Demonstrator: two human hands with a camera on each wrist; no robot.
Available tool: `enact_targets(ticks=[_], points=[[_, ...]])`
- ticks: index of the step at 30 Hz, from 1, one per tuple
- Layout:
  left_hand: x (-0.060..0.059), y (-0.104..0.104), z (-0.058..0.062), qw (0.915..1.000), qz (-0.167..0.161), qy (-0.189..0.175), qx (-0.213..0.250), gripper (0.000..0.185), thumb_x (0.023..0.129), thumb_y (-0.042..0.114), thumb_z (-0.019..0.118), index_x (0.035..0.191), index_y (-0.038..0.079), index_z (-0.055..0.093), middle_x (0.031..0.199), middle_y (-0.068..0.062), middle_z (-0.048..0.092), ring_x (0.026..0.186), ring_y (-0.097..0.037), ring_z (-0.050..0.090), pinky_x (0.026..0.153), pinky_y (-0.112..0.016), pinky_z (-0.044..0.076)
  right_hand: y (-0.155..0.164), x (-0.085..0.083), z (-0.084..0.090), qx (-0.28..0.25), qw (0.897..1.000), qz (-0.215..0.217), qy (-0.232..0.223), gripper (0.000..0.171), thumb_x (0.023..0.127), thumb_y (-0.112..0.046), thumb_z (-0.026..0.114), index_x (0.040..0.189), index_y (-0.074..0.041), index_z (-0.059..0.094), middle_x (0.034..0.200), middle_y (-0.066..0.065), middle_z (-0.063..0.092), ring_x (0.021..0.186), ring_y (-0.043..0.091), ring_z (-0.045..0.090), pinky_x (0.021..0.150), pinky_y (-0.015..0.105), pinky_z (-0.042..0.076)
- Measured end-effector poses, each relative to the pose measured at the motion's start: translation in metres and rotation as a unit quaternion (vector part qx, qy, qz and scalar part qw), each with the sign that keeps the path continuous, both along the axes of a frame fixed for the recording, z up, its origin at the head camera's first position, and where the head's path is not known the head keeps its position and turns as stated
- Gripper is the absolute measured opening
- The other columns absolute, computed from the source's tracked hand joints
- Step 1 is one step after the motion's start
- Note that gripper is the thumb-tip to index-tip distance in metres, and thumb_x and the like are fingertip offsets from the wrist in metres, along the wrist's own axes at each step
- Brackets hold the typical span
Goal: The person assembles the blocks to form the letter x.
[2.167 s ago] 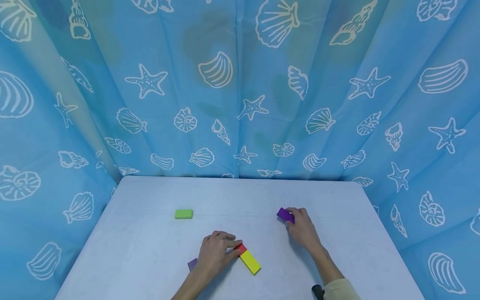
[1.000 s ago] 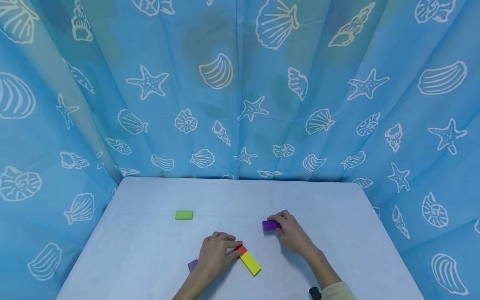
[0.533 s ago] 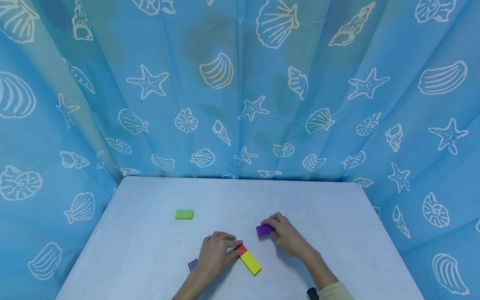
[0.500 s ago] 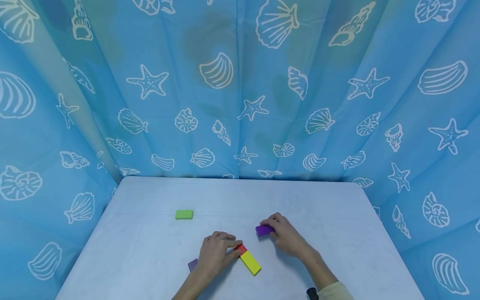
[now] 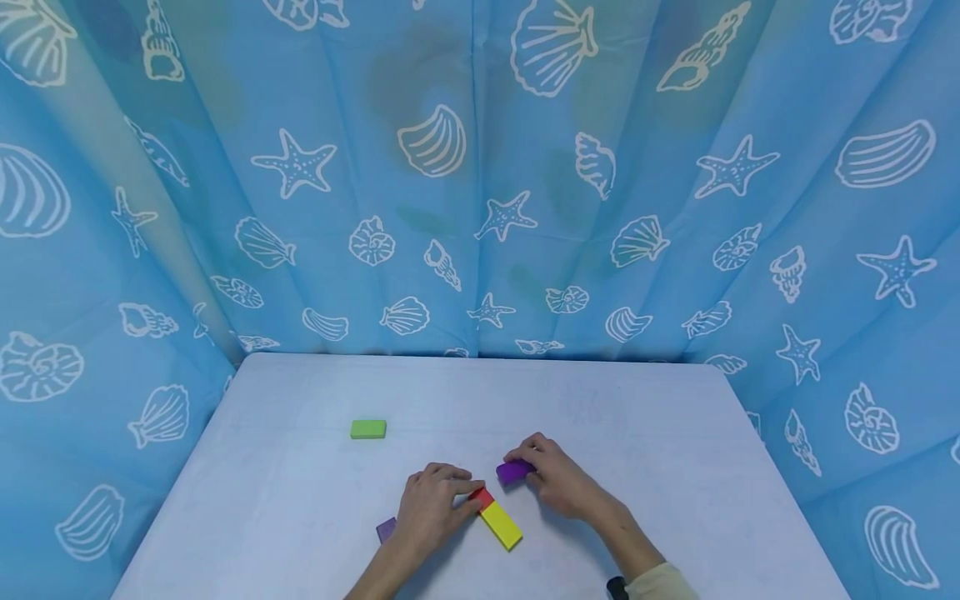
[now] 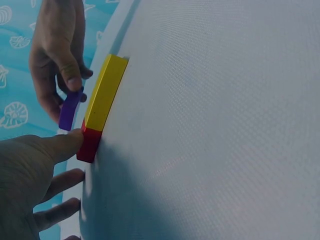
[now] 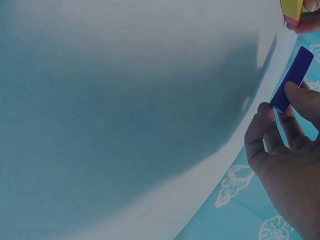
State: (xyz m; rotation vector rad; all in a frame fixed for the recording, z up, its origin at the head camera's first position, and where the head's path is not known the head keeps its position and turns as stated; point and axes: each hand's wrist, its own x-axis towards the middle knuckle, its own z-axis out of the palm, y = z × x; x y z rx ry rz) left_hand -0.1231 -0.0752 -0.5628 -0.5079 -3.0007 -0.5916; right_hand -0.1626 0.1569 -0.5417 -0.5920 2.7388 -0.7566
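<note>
Between thumb and index finger, my left hand (image 5: 433, 506) pinches a red block (image 5: 486, 498) flat on the table. Touching its near end, a longer yellow block (image 5: 501, 525) lies in line with it. In my right hand (image 5: 558, 479), thumb and fingers grip a purple block (image 5: 513, 472), just beyond and to the right of the red one. The left wrist view shows the purple block (image 6: 70, 110) apart from the red block (image 6: 90, 145). The right wrist view shows the thumb along the purple block (image 7: 295, 75).
A green block (image 5: 368, 429) lies farther back on the left of the white table (image 5: 300, 392). Another purple block (image 5: 386, 529) is partly hidden by my left wrist. A blue shell-patterned curtain (image 5: 480, 275) hangs behind the table and at both sides.
My right hand has carried the purple block left and nearer, from the right part of the table to beside the red block. The left hand and the other blocks have stayed put.
</note>
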Motion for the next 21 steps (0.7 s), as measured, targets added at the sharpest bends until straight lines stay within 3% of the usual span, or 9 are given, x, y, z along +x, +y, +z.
enact_targets(ticks=[10, 21], points=[[0.001, 0.0, -0.001, 0.9997, -0.004, 0.025, 0.001, 0.029, 0.085, 0.041, 0.079, 0.113, 0.034, 0.078, 0.113, 0.009, 0.073, 0.11, -0.021, 0.061, 0.094, -0.055, 0.049, -0.006, 0.001, -0.002, 0.005, 1.0, 0.021, -0.002, 0.039, 0.096, -0.001, 0.061, 0.128, -0.022, 0.065, 0.12, -0.004, 0.052, 0.117, 0.02, 0.051, 0.107, 0.046, 0.047], [0.001, 0.0, 0.0, 0.9996, -0.004, 0.027, -0.005, 0.029, 0.085, 0.041, 0.08, 0.112, 0.031, 0.078, 0.113, 0.008, 0.073, 0.109, -0.021, 0.061, 0.093, -0.055, 0.05, -0.012, 0.003, 0.0, 0.009, 0.999, 0.029, -0.011, 0.038, 0.097, -0.002, 0.061, 0.127, -0.025, 0.066, 0.119, -0.005, 0.052, 0.116, 0.019, 0.05, 0.106, 0.045, 0.047]])
